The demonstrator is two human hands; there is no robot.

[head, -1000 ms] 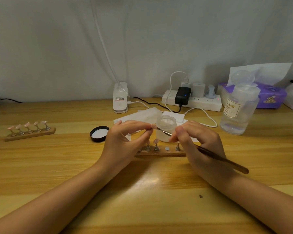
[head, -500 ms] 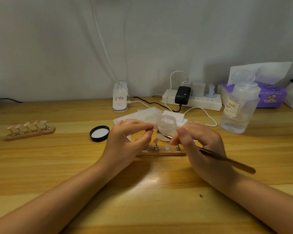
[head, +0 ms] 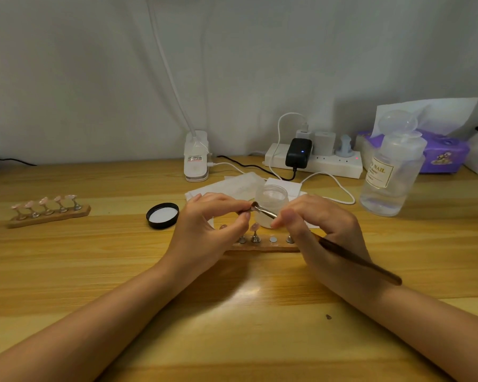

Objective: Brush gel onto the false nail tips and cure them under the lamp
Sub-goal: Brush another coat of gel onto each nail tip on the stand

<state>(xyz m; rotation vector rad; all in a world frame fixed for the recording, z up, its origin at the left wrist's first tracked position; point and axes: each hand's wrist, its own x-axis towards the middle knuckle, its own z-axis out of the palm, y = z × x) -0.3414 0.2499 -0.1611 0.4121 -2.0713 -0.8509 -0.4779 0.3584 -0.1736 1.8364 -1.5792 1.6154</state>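
Nearest: both forearms come in over the wooden desk [head: 94,271], w/ a small dark speck [head: 328,316] on the wood near the right arm. Left hand [head: 204,232] has thumb & fingertips curled together, pinching a small nail tip [head: 248,210] held up above the desk; tip mostly hidden by fingers. Right hand [head: 323,230] grips a brush [head: 342,255] pen-style, dark handle running back over the wrist, metal ferrule & bristle end touching the pinched tip. Just behind the hands, a wooden holder [head: 262,247] w/ metal stands, one carrying a pinkish tip [head: 254,226], partly covered by both hands. Behind that an open frosted gel jar [head: 271,199] on white wipes [head: 226,187]; its black lid [head: 162,215] lies to the left. Far left, 2nd holder [head: 49,213] w/ five tips. Right: clear pump bottle [head: 389,175]. At the wall: white clip lamp [head: 196,157], power strip [head: 315,161] w/ chargers, purple tissue pack [head: 444,155].
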